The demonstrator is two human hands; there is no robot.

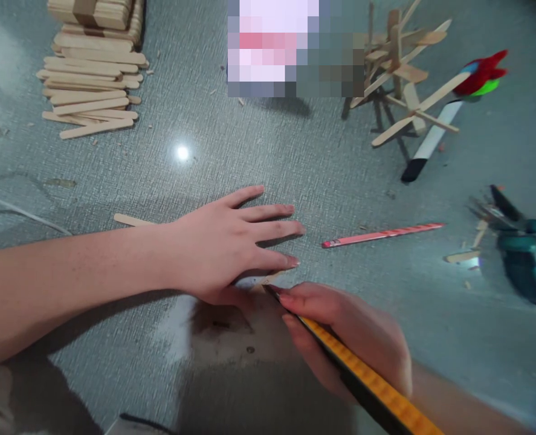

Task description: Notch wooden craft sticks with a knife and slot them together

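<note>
My left hand (231, 241) lies flat on the table with its fingers spread. A small piece of wooden craft stick (273, 278) shows between its thumb and index finger; the rest of the piece is hidden. In my right hand (349, 332) is a utility knife (367, 380) with a yellow-orange and black handle, slanting up to the left. The knife's tip meets the piece of stick by my left hand. From beneath my left wrist sticks out the end of another craft stick (132, 220).
Craft sticks (90, 78) are piled at the upper left, beside a banded bundle (90, 15). A stick structure (397, 66) stands upper right, near a white marker (435, 136). A pink pencil (381, 234) and green-handled pliers (521, 254) lie right. A blurred patch covers the top middle.
</note>
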